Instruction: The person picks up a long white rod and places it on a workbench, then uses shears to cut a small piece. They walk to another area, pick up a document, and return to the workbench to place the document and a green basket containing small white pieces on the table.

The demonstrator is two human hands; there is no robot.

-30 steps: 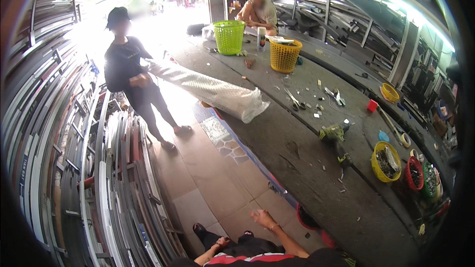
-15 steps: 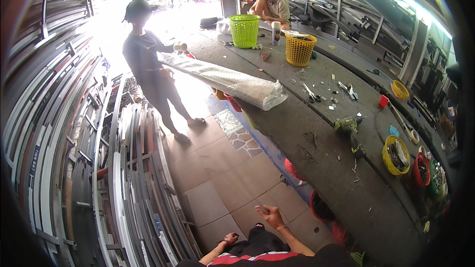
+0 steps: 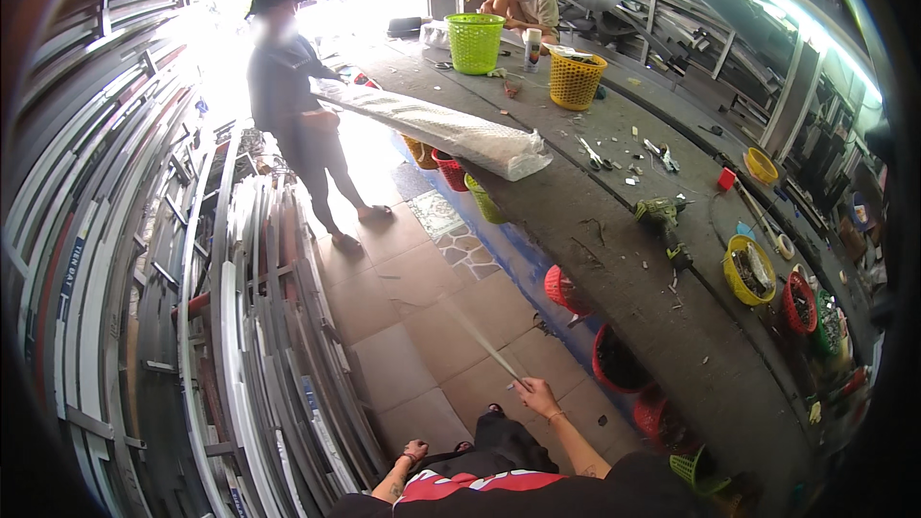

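thin pale strip juts over the tiled floor, one end pinched in the right hand. left hand curled, can't tell if it holds anything. long bundle already plastic-wrapped, partly on the bench; strip isn't on it.

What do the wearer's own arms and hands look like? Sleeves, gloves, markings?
No gloves on the left hand or right hand. Both forearms bare, each with a dark tattoo-like mark. A dark band on the left wrist, a thin band on the right. Black top with red and white on it.
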